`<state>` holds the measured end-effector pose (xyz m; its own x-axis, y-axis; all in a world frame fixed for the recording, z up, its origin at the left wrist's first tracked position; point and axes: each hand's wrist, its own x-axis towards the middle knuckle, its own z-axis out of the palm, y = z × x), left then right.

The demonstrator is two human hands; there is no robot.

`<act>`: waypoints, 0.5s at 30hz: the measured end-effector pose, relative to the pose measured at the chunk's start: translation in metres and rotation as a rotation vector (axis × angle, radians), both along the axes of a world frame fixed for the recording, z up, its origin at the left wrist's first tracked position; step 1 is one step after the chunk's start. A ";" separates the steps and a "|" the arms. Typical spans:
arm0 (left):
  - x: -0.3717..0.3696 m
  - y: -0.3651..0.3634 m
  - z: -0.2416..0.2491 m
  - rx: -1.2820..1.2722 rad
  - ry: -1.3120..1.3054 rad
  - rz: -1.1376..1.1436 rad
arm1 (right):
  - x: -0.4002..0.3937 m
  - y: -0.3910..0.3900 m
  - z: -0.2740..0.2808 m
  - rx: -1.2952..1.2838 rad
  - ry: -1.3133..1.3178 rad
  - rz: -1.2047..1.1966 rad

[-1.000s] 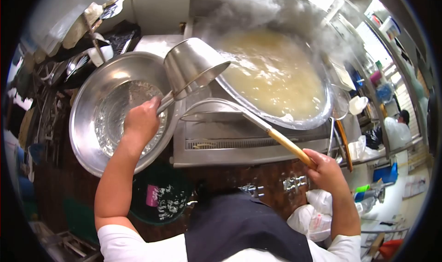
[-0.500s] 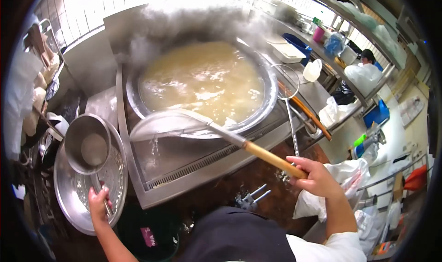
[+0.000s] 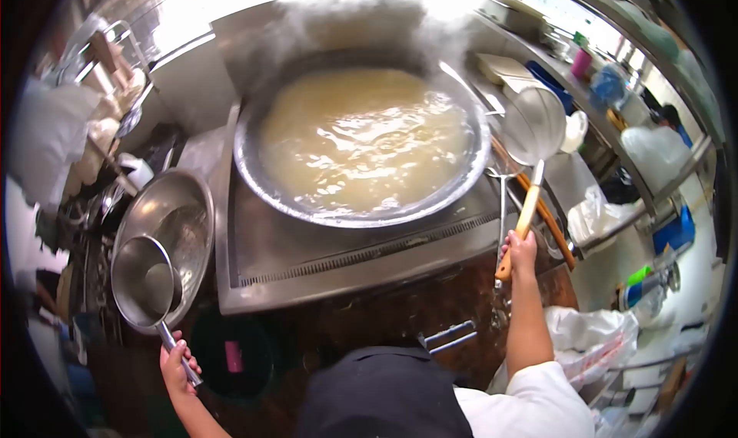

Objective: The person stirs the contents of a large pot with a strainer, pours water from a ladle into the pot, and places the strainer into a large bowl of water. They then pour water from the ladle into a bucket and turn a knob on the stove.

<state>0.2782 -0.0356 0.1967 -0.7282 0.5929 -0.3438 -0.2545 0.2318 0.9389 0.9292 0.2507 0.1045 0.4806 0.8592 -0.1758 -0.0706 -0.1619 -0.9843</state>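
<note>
My left hand is closed round the handle of a deep metal ladle. The ladle's round bowl overlaps the near part of a wide steel basin on the left. My right hand grips the wooden handle of a large mesh strainer. Its round head stands raised at the right, past the rim of a big steaming wok. Cloudy, pale yellow liquid moves and bubbles inside the wok.
A wire hoop tool and a long brown pole lie right of the wok. Shelves with tubs and bags line the right side. White plastic bags sit low at right. A dark green bucket stands below the stove.
The strainer has swung from over the wok's near rim, dripping, to the right of the wok. The ladle has come nearer to me, lower over the basin.
</note>
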 end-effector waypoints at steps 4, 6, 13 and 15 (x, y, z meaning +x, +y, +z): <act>0.023 -0.037 0.004 -0.048 -0.012 0.053 | 0.010 0.035 -0.056 -0.059 0.067 0.038; 0.035 -0.044 0.008 -0.063 -0.033 0.098 | 0.014 0.047 -0.086 -0.070 -0.019 0.119; 0.053 -0.072 0.005 -0.071 -0.089 0.130 | 0.007 0.061 -0.082 -0.305 -0.961 0.140; 0.053 -0.083 0.000 -0.084 -0.096 0.106 | -0.016 0.051 -0.054 -0.482 -1.126 0.100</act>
